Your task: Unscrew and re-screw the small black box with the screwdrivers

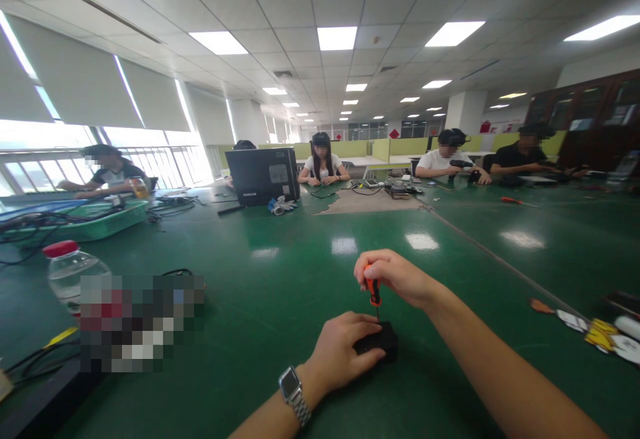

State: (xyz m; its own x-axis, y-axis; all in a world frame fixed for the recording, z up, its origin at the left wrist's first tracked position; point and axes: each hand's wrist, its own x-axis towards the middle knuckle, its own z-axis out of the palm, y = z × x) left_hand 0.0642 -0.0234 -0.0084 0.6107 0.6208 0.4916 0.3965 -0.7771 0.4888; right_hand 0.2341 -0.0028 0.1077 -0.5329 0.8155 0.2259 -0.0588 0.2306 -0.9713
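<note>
A small black box-shaped device (389, 340) lies on the green tabletop (240, 385) in front of me. My left hand (345, 345), with a watch at the wrist, grips it from the left, fingers on its far side and thumb on its near side. My right hand (393, 275) is closed around the handle of an orange and black screwdriver (374, 292). The screwdriver stands nearly upright, its shaft pointing down to the top of the device. The exact contact point of the tip is too small to make out.
At left are a bottle with a red cap (75, 269), a green basket (100, 225) of cables and a blurred-out patch. A computer case (263, 175) and gloves (283, 205) stand farther off. Another screwdriver (517, 202) lies far right. Several people sit around the table.
</note>
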